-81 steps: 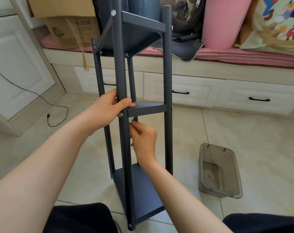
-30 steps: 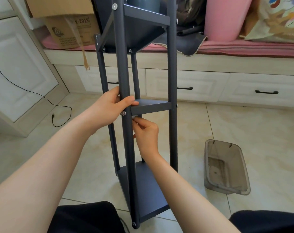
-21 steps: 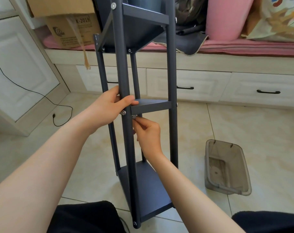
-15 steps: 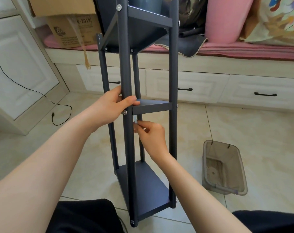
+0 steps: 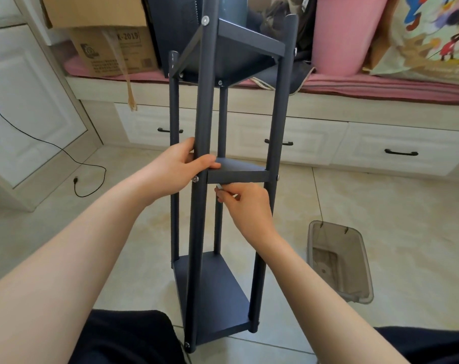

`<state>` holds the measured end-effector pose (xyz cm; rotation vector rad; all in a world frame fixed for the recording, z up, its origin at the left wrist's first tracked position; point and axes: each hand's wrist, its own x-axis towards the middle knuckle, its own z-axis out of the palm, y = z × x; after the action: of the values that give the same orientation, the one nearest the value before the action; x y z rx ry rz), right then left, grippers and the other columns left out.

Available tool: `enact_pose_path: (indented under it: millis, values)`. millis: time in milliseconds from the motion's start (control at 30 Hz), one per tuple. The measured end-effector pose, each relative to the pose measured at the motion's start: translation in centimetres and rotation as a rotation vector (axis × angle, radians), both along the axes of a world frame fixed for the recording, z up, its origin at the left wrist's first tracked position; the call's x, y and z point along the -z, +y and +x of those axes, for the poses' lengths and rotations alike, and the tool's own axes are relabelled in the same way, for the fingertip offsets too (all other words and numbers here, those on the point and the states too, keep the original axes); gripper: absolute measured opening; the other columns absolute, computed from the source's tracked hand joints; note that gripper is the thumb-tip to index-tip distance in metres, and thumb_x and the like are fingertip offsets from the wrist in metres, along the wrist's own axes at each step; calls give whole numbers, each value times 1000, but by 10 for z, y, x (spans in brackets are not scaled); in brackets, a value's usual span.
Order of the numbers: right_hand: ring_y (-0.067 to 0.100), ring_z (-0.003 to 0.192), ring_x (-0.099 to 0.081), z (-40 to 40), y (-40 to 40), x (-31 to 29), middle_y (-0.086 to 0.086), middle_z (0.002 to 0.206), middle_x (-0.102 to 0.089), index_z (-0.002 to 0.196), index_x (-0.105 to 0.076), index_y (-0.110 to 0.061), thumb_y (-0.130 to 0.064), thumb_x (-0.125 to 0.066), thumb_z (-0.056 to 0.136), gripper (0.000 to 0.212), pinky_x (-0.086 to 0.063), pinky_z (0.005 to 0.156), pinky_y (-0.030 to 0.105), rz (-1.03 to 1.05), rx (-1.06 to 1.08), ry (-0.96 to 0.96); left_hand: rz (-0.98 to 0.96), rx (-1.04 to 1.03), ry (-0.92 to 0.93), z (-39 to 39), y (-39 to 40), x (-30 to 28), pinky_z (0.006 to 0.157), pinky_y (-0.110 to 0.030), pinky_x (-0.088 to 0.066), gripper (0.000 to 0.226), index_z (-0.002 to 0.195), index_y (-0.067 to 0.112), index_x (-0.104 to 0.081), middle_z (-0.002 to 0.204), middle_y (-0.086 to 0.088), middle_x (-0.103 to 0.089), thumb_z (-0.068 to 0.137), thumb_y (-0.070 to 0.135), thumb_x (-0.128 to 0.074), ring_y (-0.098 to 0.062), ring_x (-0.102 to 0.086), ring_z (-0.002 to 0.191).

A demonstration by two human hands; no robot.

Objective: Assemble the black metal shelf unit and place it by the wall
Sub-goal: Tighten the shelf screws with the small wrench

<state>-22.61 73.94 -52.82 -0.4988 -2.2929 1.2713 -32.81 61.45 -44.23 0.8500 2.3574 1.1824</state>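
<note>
The right hand has its fingertips pinched on a small silvery tool, hard to make out, tucked just under the front edge of the middle shelf at the centre of the frame. The left hand is wrapped round the near front post, thumb lying across the shelf's corner just above a silver bolt head. From there the black shelf unit rises to its top tier at upper centre and drops to its bottom tier on the tiled floor between the person's knees. It looks rigid and fairly light, thin tube and sheet metal, though smooth-painted and tall enough to tip; I'd carry it by two posts near the middle shelf. A clear plastic bin sits on the floor to the lower right.
</note>
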Motion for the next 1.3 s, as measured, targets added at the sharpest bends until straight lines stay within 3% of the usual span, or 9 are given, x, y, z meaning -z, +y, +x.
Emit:
enact_pose_path:
  millis: [133, 267, 467, 733, 933, 1033, 1133, 1200, 1300]
  values:
    - [10, 87, -68, -4, -6, 3, -7, 86, -75, 95, -79, -15, -24, -65, 95, 16, -54, 87, 30, -61, 4, 30, 3, 9, 0, 0, 2, 2, 102, -32, -47, 41, 133, 24, -54, 115, 13, -72, 97, 44, -58, -6, -63, 113]
    - [5, 86, -68, -10, -16, 11, -10, 86, -75, 98, -79, -18, -23, -68, 93, 14, -54, 86, 24, -134, 43, 87, 8, 22, 5, -2, 2, 4, 86, -18, -45, 34, 128, 30, -55, 104, 23, -74, 98, 46, -57, 4, -64, 103]
    - [-8, 79, -64, -20, -28, 25, -30, 72, -66, 101, -79, -20, -16, -69, 91, 15, -43, 75, 2, -281, 72, 203, 24, 17, 17, -7, 1, 7, 79, -16, -43, 27, 121, 37, -54, 101, 27, -73, 98, 49, -56, 14, -63, 95]
    - [21, 82, -65, -41, -39, 33, -11, 82, -73, 98, -79, -13, -10, -69, 91, 13, -55, 83, 28, -422, 73, 317, 44, 20, -13, -13, -6, 7, 75, -13, -42, 12, 111, 44, -48, 101, 25, -74, 100, 47, -53, 20, -60, 95]
    - [10, 85, -67, -56, -50, 38, -7, 86, -75, 100, -78, -11, -11, -67, 92, 14, -56, 81, 31, -560, 89, 354, 53, 9, -18, -18, -10, 7, 79, -15, -39, 14, 112, 45, -47, 102, 24, -75, 99, 47, -52, 20, -59, 96]
    - [1, 77, -65, -61, -54, 39, -12, 79, -74, 90, -79, -19, -9, -67, 91, 15, -51, 73, 15, -623, 55, 390, 61, 5, -26, -20, -12, 8, 80, -16, -40, 13, 113, 44, -48, 103, 23, -75, 101, 45, -52, 20, -59, 96]
    - [-2, 72, -63, -66, -55, 38, -15, 74, -73, 84, -78, -25, -10, -68, 90, 19, -49, 68, 12, -655, 52, 396, 63, 1, -28, -22, -11, 9, 80, -14, -40, 12, 112, 45, -48, 103, 23, -75, 101, 44, -52, 20, -60, 96]
    - [1, 77, -66, -67, -53, 38, -14, 78, -75, 90, -79, -17, -10, -68, 91, 13, -51, 67, 14, -663, 65, 385, 60, -3, -26, -24, -11, 10, 79, -14, -40, 11, 111, 47, -47, 103, 23, -75, 101, 44, -52, 21, -59, 95]
    - [8, 83, -68, -63, -47, 40, -9, 88, -76, 99, -79, -15, -13, -67, 92, 14, -59, 64, 30, -643, 65, 342, 57, -12, -23, -27, -10, 11, 78, -15, -39, 12, 111, 49, -46, 102, 25, -75, 101, 46, -52, 23, -58, 93]
